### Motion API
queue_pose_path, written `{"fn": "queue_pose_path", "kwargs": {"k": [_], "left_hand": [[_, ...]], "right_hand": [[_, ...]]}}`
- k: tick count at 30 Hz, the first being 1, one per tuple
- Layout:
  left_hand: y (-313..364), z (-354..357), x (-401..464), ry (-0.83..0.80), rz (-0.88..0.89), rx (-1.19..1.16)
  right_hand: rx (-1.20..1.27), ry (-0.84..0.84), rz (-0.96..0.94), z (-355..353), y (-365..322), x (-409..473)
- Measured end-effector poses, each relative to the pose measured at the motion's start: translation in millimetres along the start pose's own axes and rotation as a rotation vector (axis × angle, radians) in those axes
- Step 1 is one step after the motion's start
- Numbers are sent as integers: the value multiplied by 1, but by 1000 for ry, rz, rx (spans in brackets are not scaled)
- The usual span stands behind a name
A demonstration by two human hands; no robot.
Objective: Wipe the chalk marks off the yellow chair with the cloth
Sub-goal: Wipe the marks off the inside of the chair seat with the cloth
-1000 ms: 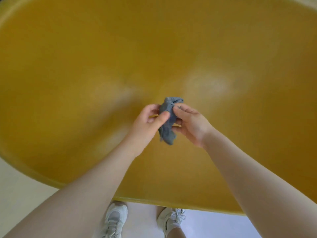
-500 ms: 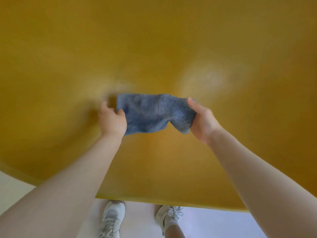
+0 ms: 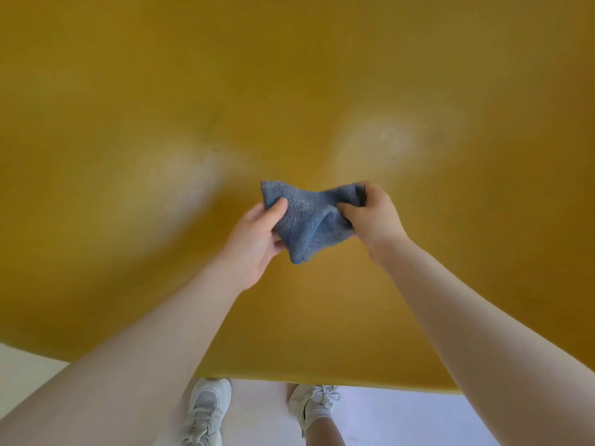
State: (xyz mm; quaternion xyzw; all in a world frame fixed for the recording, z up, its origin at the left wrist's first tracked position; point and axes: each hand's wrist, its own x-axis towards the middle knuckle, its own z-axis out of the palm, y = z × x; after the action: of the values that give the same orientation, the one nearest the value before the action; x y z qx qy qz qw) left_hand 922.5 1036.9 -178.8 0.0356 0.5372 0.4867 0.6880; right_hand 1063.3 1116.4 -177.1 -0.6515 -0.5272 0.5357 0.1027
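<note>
The yellow chair (image 3: pixel 289 75) fills nearly the whole head view, its curved seat surface right in front of me. Two pale smeared patches show on it, one chalk smear (image 3: pixel 383 140) up right and another chalk smear (image 3: pixel 174 178) at left. A blue-grey cloth (image 3: pixel 309 217) is bunched and folded between both hands, held just above the seat. My left hand (image 3: pixel 257 239) grips its left side with the thumb on top. My right hand (image 3: pixel 370 214) pinches its right side.
The chair's front edge (image 3: pixel 322 381) runs across the bottom. Below it lies a pale floor (image 3: pixel 402 420) with my two white sneakers (image 3: pixel 206 410) close to the edge.
Half a second ago the cloth was stretched wide between the hands. The hands have come together and the cloth is folded into a bunch again.
</note>
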Motion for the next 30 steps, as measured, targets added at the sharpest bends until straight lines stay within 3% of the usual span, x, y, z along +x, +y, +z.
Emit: {"fn": "queue_pose_path", "kwargs": {"k": [2,5,8,10,12,14,16,18,20,22,24,30], "left_hand": [[3,-5,3,-19,-8,65],[9,-8,6,-91,-77,167],[11,-11,12,-36,-43,403],[11,-20,17,143,99,688],[14,-37,20,295,239,1012],[17,-56,21,301,290,1399],[19,-75,24,293,286,1777],[21,-94,29,341,283,2052],[22,-111,32,379,263,2176],[23,-125,36,403,259,2207],[24,-134,39,399,270,2205],[21,-140,44,372,283,2232]], "right_hand": [[-216,-3,-56,-4,7,9],[209,-472,21,-1,7,15],[240,-764,86,13,12,13],[139,-627,53,20,13,12],[10,-273,-34,23,12,17],[-88,101,-134,27,10,24],[-238,249,-247,47,9,29],[-423,172,-341,84,10,34],[-643,15,-493,128,19,35],[-893,26,-697,158,31,43],[-1068,-8,-761,171,43,50],[-1314,40,-970,165,38,87]]}}
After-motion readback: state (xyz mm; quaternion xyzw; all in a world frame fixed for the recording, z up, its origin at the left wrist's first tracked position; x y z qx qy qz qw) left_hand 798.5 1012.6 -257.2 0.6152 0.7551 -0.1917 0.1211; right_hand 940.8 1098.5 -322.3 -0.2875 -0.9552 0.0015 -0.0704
